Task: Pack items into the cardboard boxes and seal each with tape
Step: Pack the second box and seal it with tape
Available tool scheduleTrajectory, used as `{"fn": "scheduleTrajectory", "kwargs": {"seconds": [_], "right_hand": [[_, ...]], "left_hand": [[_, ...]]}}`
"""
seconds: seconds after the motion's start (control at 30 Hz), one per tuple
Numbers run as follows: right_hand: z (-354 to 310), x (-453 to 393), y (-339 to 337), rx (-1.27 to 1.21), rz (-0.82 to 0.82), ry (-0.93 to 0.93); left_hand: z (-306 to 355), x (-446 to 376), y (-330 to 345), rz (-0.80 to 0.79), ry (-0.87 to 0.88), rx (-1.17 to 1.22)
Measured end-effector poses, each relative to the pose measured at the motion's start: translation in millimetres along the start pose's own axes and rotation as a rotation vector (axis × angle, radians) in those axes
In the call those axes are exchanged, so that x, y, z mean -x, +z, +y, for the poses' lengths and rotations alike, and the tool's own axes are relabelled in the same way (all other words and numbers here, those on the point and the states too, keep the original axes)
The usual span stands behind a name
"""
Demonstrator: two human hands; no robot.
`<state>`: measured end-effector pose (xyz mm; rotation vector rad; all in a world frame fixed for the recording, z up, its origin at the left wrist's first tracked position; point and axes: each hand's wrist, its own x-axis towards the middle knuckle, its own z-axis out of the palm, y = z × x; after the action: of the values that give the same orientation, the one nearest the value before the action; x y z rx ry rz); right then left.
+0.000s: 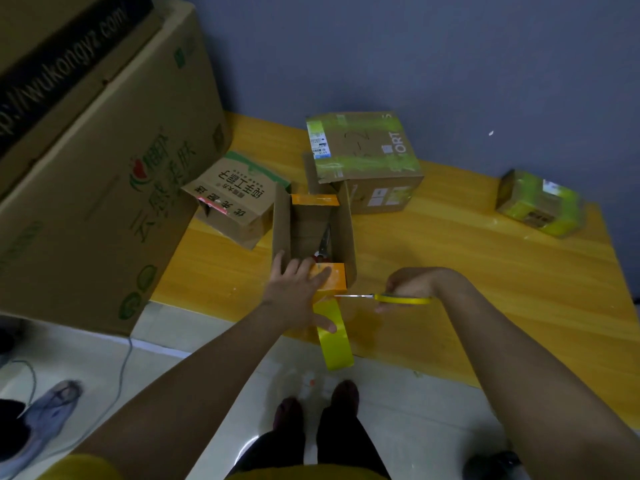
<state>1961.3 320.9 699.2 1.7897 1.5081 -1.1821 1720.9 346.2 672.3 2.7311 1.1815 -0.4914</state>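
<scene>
Box: open cardboard box [313, 233] on the wooden table [485, 271], near edge.
Left hand [298, 289]: fingers flat, pressing yellow tape [334, 336] onto the box.
Right hand [408, 285]: curled around yellow-handled scissors [384, 298], blades at the tape.
Inside: another pair of scissors [323, 245].

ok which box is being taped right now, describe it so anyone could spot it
On the yellow table, look at the near edge, right in front of the person. The open box stands there, its long flaps up, with the left hand pressing its near end and yellow tape hanging off it. Unlike the boxes behind, it has orange end flaps and is not closed.
</scene>
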Motion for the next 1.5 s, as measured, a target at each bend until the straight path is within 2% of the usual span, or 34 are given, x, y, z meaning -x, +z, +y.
{"fn": "scheduleTrajectory", "kwargs": {"seconds": [0.47, 0.8, 1.17, 1.37, 1.43, 1.5], "right_hand": [[3, -18, -13, -0.118, -0.001, -0.083], [22, -28, 0, -0.314, -0.009, -0.154], [28, -21, -12, -0.212, 0.141, -0.21], [43, 4, -23, 0.119, 0.088, 0.016], [53, 2, -7, 0.17, 0.208, 0.087], [58, -11, 17, 0.114, 0.36, 0.159]], "left_hand": [[6, -6, -1, -0.025, -0.027, -0.009], [11, -9, -4, -0.068, -0.062, -0.033], [19, -11, -9, -0.118, -0.112, -0.029], [21, -13, -13, -0.137, -0.129, -0.034], [22, -13, -13, -0.139, -0.134, -0.037], [23, -13, -13, -0.136, -0.136, -0.04]]}}
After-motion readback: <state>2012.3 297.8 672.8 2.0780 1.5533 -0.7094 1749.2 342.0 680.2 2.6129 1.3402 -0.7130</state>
